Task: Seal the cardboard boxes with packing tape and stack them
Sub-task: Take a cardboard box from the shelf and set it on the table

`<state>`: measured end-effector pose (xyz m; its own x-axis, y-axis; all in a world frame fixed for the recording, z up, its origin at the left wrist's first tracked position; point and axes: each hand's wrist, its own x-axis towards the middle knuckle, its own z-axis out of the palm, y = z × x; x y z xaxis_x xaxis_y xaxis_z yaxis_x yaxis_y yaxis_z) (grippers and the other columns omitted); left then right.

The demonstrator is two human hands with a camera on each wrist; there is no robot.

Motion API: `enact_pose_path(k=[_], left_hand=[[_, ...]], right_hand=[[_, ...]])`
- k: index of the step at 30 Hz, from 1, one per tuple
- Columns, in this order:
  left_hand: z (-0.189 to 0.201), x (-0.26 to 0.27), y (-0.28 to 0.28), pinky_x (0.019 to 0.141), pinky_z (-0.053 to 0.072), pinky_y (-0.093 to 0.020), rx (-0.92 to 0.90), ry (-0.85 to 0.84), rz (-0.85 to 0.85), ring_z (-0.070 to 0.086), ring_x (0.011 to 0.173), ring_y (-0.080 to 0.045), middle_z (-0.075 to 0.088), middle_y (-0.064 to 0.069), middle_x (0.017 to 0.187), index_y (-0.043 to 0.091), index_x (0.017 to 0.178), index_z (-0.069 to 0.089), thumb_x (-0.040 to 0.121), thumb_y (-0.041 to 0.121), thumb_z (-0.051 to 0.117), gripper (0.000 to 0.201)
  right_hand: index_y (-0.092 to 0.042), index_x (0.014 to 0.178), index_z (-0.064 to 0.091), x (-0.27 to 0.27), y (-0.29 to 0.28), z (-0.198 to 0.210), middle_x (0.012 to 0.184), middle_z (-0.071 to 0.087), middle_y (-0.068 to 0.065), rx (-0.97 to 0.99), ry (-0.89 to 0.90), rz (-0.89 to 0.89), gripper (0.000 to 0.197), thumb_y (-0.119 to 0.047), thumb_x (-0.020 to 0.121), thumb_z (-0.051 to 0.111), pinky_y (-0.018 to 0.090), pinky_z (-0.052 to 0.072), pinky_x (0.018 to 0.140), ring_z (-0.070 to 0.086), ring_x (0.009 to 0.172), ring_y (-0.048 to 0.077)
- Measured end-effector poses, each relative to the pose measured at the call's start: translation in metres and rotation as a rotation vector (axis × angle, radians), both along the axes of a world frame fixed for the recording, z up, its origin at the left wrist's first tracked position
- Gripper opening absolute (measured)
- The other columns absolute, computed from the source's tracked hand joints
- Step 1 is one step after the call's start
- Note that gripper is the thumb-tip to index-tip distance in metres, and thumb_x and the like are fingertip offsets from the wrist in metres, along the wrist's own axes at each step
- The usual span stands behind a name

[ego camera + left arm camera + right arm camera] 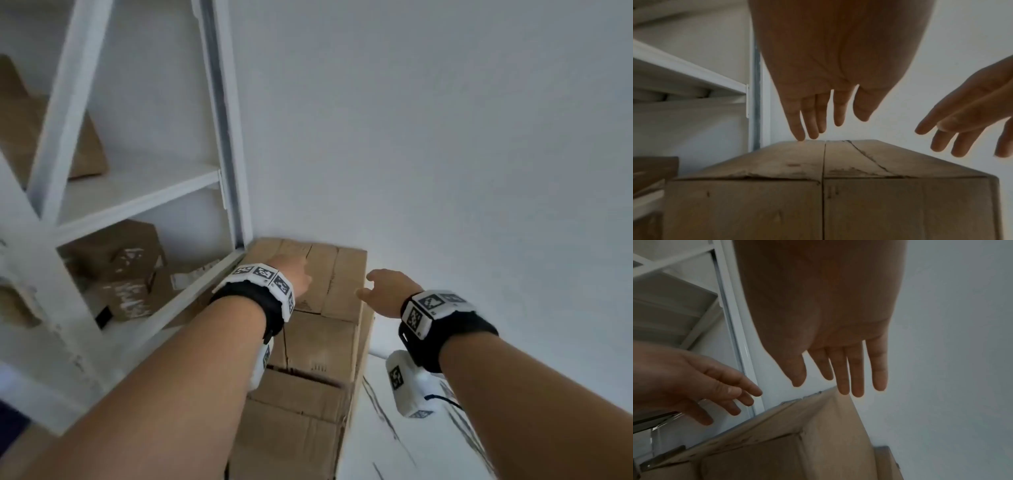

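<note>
A stack of brown cardboard boxes stands in the corner between a shelf and the wall. The top box (342,281) has closed flaps with a seam down the middle (823,162). My left hand (291,274) reaches over its top with straight fingers (797,126), and the fingertips touch near the far edge. My right hand (387,287) hovers at the box's right edge (838,418), fingers (857,369) spread and holding nothing. Two lower boxes (318,342) (294,414) sit under it.
A white metal shelf unit (137,192) stands close on the left of the stack, with more cardboard boxes (116,267) on its shelves. A bare white wall (445,137) lies behind and to the right. Pale marbled floor (394,452) shows beside the stack.
</note>
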<state>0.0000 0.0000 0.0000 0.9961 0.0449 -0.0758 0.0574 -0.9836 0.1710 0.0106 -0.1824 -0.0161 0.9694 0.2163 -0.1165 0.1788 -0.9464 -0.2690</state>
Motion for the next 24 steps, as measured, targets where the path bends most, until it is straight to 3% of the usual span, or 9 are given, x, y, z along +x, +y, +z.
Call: enact_pose_path(k=[5,10,15,20,22,24], left_hand=[[-0.016,0.01,-0.01,0.098,0.042,-0.034,-0.044,0.041,0.003,0.053,0.12,-0.029,0.054,-0.012,0.134,0.009,0.135,0.047,0.099,0.022,0.042,0.038],[-0.024,0.015,-0.018,0.096,0.044,-0.033,-0.039,0.052,0.013,0.055,0.118,-0.029,0.057,-0.013,0.131,0.006,0.132,0.05,0.098,0.014,0.045,0.036],[-0.025,0.02,-0.014,0.094,0.044,-0.033,-0.093,0.051,0.059,0.055,0.118,-0.03,0.056,-0.014,0.131,0.005,0.132,0.051,0.095,0.007,0.042,0.039],[-0.024,0.024,-0.018,0.084,0.044,-0.03,-0.121,0.07,0.058,0.056,0.115,-0.03,0.056,-0.015,0.13,0.004,0.132,0.052,0.093,0.003,0.041,0.041],[-0.027,0.026,-0.02,0.081,0.042,-0.029,-0.136,0.085,0.041,0.056,0.105,-0.027,0.06,-0.013,0.119,0.005,0.126,0.055,0.092,0.003,0.04,0.037],[-0.027,0.028,-0.02,0.078,0.038,-0.027,-0.157,0.105,0.037,0.051,0.095,-0.025,0.057,-0.007,0.095,0.013,0.114,0.053,0.092,0.004,0.041,0.027]], right_hand=[[-0.004,0.136,0.049,0.003,0.007,-0.013,0.139,0.053,0.011,-0.001,0.063,-0.046,0.05,-0.04,0.103,0.04,0.033,0.041,0.098,0.051,0.127,0.026],[-0.003,0.117,0.059,0.003,0.006,-0.026,0.123,0.061,0.012,0.034,0.091,-0.071,0.043,-0.04,0.101,0.043,0.029,0.04,0.079,0.058,0.11,0.026],[-0.003,0.116,0.061,0.003,0.009,-0.033,0.118,0.064,0.01,0.103,0.129,-0.102,0.044,-0.04,0.1,0.042,0.032,0.045,0.085,0.06,0.111,0.027],[-0.007,0.089,0.056,0.004,0.012,-0.042,0.092,0.069,0.013,0.225,0.221,-0.131,0.038,-0.039,0.1,0.037,0.035,0.051,0.077,0.069,0.083,0.025],[-0.007,0.091,0.054,0.003,0.011,-0.045,0.095,0.07,0.013,0.275,0.262,-0.149,0.038,-0.039,0.1,0.034,0.037,0.055,0.078,0.073,0.078,0.024],[-0.006,0.103,0.055,0.0,0.009,-0.047,0.099,0.071,0.013,0.318,0.295,-0.168,0.04,-0.04,0.1,0.032,0.038,0.058,0.079,0.074,0.078,0.026]])
